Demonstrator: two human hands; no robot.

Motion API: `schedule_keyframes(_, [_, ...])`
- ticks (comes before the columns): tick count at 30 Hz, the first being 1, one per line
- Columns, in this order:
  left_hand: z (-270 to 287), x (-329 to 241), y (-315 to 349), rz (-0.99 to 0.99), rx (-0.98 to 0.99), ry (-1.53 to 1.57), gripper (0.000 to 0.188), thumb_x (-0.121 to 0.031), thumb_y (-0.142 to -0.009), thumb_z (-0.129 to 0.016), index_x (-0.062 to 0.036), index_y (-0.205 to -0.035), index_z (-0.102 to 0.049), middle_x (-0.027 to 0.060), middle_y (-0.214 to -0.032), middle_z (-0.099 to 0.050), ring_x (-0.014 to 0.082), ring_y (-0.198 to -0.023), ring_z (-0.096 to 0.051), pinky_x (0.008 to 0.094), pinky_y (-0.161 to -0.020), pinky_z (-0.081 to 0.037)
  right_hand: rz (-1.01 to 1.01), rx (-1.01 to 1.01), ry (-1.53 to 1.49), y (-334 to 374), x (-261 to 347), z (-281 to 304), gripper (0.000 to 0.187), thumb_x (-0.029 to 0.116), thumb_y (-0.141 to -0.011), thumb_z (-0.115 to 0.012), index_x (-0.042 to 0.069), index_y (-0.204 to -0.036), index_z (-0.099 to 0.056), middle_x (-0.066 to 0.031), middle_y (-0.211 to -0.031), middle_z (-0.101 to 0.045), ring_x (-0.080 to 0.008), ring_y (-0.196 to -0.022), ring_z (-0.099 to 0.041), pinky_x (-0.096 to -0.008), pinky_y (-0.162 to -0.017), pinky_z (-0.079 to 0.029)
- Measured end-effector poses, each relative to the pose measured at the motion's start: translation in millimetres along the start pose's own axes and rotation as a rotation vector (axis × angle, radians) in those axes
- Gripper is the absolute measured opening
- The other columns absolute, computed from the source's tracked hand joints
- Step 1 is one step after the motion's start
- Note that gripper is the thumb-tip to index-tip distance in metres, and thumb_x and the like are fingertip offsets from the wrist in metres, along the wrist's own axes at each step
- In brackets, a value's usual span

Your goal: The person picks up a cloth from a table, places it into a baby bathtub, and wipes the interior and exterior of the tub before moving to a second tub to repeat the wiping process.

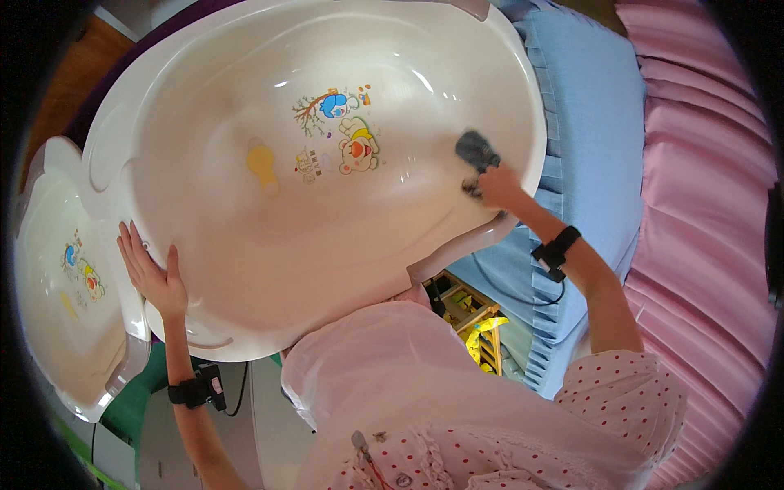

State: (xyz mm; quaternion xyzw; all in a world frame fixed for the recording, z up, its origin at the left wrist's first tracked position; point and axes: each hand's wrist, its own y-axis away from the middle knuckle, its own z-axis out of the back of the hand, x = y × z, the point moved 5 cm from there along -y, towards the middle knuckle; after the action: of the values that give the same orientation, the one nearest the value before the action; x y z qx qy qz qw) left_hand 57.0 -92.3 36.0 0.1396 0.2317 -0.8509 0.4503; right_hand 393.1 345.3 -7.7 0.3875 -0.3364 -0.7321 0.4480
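Note:
A large cream-white baby bathtub (269, 261) lies before me, with cartoon animal pictures and a yellow foot-shaped patch on its basin. My left hand (153, 273) rests on the tub's near left rim, fingers stretched out and slightly spread, holding nothing. At the right end of the basin, my right hand (498, 188) is closed round a dark grey cloth (474, 151), partly smeared by motion. The cloth lies against the inner wall, and the fingers cover part of it.
A second tub (49, 269) with similar pictures stands at the left. Beyond the right rim lies pale blue pleated fabric (596, 139), then pink draped fabric (702, 180). Below it, a wooden rack (494, 343) holds yellow packets. Black bands with cables circle both wrists.

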Motion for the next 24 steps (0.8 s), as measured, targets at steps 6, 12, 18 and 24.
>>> schedule_keyframes(6, [1, -4, -1, -0.012, -0.016, -0.025, 0.061, -0.015, -0.072, -0.059, -0.0077, -0.128, -0.036, 0.0106, -0.136, -0.032, 0.0353, -0.125, -0.027, 0.0431, -0.1, -0.023, 0.343, 0.27, -1.029, 35, 131, 20, 0.049, 0.014, -0.06, -0.057, 0.0, -0.107, -0.055, -0.0146, -0.092, -0.058, -0.0199, -0.079, -0.056, -0.0321, -0.066, -0.047])
schedule_keyframes(12, [-2, 0, -1, -0.014, -0.028, -0.008, 0.061, -0.017, -0.072, -0.057, -0.01, -0.129, -0.036, 0.0086, -0.137, -0.031, 0.0328, -0.126, -0.026, 0.0442, -0.1, -0.021, 0.374, 0.726, -2.058, 62, 181, 57, 0.041, 0.014, -0.07, -0.055, 0.001, -0.108, -0.053, -0.01, -0.096, -0.058, -0.0172, -0.083, -0.057, -0.0279, -0.073, -0.049])
schedule_keyframes(18, [-2, 0, 1, -0.009, -0.034, -0.024, 0.064, -0.017, -0.07, -0.058, -0.0101, -0.129, -0.035, 0.0088, -0.136, -0.032, 0.0329, -0.126, -0.026, 0.0446, -0.099, -0.022, 0.199, 0.031, -2.34, 30, 70, 74, 0.028, 0.025, -0.081, -0.054, 0.005, -0.1, -0.055, -0.0059, -0.093, -0.059, -0.0159, -0.082, -0.058, -0.0318, -0.072, -0.05])
schedule_keyframes(24, [-1, 9, 7, 0.016, -0.042, -0.078, 0.069, -0.019, -0.068, -0.059, -0.0128, -0.131, -0.032, 0.0064, -0.137, -0.03, 0.0298, -0.127, -0.024, 0.0477, -0.098, -0.021, 0.288, 0.029, -2.248, 59, -2, 40, 0.035, 0.018, -0.079, -0.054, 0.003, -0.109, -0.048, -0.0061, -0.096, -0.057, -0.0154, -0.086, -0.057, -0.0296, -0.076, -0.048])
